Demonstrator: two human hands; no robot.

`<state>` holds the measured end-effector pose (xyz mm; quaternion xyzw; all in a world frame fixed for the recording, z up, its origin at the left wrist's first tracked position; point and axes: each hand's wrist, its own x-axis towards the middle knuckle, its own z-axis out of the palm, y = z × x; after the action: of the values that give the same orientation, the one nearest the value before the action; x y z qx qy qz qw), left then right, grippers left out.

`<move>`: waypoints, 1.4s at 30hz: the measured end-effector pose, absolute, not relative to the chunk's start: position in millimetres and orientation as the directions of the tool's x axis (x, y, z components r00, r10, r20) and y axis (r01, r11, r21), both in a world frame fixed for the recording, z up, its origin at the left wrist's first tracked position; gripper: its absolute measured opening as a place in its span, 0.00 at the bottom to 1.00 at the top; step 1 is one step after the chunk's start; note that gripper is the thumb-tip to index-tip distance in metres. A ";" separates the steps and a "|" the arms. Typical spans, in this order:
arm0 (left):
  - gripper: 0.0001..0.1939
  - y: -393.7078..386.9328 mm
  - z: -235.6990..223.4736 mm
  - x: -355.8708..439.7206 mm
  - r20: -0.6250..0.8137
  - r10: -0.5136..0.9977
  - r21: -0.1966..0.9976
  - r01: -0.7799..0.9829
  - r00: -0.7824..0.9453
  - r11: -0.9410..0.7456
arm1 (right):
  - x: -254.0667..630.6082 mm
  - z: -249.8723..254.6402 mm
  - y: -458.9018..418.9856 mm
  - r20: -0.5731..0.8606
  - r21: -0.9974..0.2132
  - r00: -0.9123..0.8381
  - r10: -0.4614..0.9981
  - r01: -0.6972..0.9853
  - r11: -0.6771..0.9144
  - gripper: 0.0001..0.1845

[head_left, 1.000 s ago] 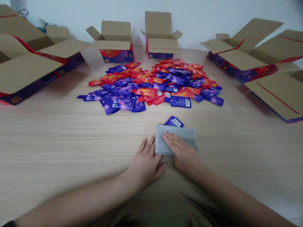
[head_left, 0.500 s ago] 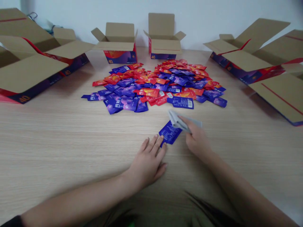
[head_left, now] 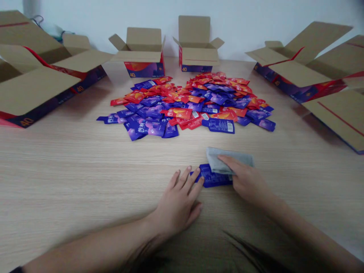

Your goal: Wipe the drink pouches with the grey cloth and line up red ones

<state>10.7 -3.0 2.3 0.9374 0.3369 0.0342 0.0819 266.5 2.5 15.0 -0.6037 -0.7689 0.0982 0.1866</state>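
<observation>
A blue pouch (head_left: 214,180) lies flat on the table, its printed back facing up. My left hand (head_left: 180,199) rests with spread fingers, the fingertips pressing on the pouch's narrow spout end. In my right hand (head_left: 246,180) is a folded grey cloth (head_left: 227,157), held against the upper part of the pouch and covering some of it. The index finger lies stretched along the cloth; the other fingers are partly hidden under the hand. Beyond both hands spreads a heap of red pouches (head_left: 178,113) and blue pouches (head_left: 153,125).
Two open cartons, one on the left (head_left: 145,68) and one on the right (head_left: 197,68), stand against the wall behind the heap. More open cartons flank the table at left (head_left: 65,94) and right (head_left: 298,76). Their flaps hang out over the wooden table (head_left: 85,167).
The grey cloth has come down and unfolded flatter onto the pouch with my right hand, nearer me. The pouch has turned to lie more sideways. My left hand has shifted only slightly.
</observation>
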 end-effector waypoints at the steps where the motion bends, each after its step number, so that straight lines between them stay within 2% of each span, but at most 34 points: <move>1: 0.31 -3.9 2.1 11.3 0.013 0.637 0.173 0.625 0.771 -0.761 | 271.7 18.7 0.5 0.176 -0.389 -0.116 0.978 0.904 0.177 0.34; 3: 0.30 -5.2 2.4 12.7 0.024 0.635 0.164 0.623 0.772 -0.764 | 273.0 22.8 -3.5 0.236 -0.400 0.042 0.971 0.915 0.058 0.32; 4: 0.30 -5.6 2.7 13.3 0.027 0.628 0.160 0.617 0.778 -0.771 | 268.7 22.2 -6.4 0.277 -0.395 0.060 0.959 0.917 0.057 0.32; 6: 0.28 -6.1 3.5 14.6 0.031 0.607 0.155 0.596 0.794 -0.788 | 252.6 15.7 -14.8 0.351 -0.341 -0.077 0.933 0.917 0.204 0.35; 8: 0.26 -6.0 4.0 15.8 0.025 0.595 0.151 0.585 0.803 -0.797 | 235.4 5.6 -23.8 0.363 -0.244 -0.316 0.877 0.876 0.416 0.36; 9: 0.25 -5.9 4.1 16.3 0.021 0.594 0.150 0.585 0.804 -0.797 | 229.6 1.0 -27.3 0.347 -0.200 -0.387 0.854 0.859 0.471 0.36; 11: 0.26 -5.8 3.8 17.2 0.021 0.599 0.148 0.590 0.801 -0.794 | 225.8 -5.2 -30.7 0.318 -0.147 -0.397 0.861 0.876 0.459 0.35; 14: 0.28 -6.1 2.7 17.6 0.038 0.599 0.150 0.589 0.800 -0.794 | 229.9 -6.5 -31.0 0.340 -0.131 -0.239 0.909 0.946 0.297 0.35; 15: 0.28 -6.3 2.4 17.4 0.041 0.600 0.151 0.589 0.799 -0.794 | 230.0 -6.1 -31.6 0.357 -0.128 -0.227 0.906 0.949 0.289 0.35; 17: 0.26 -6.8 2.3 17.0 0.043 0.603 0.157 0.591 0.796 -0.791 | 227.0 -5.9 -34.4 0.371 -0.123 -0.328 0.869 0.910 0.396 0.35; 20: 0.25 -6.9 3.9 16.5 0.044 0.610 0.164 0.597 0.791 -0.786 | 222.8 -7.7 -36.6 0.349 -0.150 -0.470 0.811 0.826 0.543 0.37; 24: 0.28 -5.7 6.2 16.8 0.046 0.608 0.167 0.594 0.793 -0.787 | 227.2 -9.7 -34.3 0.363 -0.228 -0.288 0.886 0.895 0.384 0.38; 29: 0.27 -5.0 5.2 16.9 0.035 0.612 0.193 0.595 0.790 -0.780 | 226.1 -8.6 -36.9 0.342 -0.254 -0.436 0.833 0.810 0.528 0.40; 34: 0.29 -5.1 6.3 17.5 0.034 0.615 0.190 0.599 0.788 -0.778 | 233.1 -7.9 -29.1 0.369 -0.286 -0.168 0.914 0.915 0.284 0.40; 38: 0.28 -4.5 8.1 18.2 0.016 0.620 0.188 0.606 0.785 -0.773 | 233.9 -8.9 -28.2 0.346 -0.257 -0.407 0.845 0.825 0.503 0.40; 39: 0.28 -4.4 8.3 18.3 0.017 0.620 0.186 0.607 0.784 -0.773 | 235.8 -8.5 -26.4 0.343 -0.270 -0.411 0.845 0.819 0.507 0.40; 42: 0.28 -5.1 8.1 18.4 0.022 0.616 0.175 0.604 0.788 -0.778 | 246.8 -6.6 -17.8 0.341 -0.322 -0.180 0.922 0.900 0.295 0.39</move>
<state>18.4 -5.1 8.1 0.9421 0.3236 0.0387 0.0794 246.8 -17.8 -6.6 -0.5932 -0.7679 0.0238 0.2407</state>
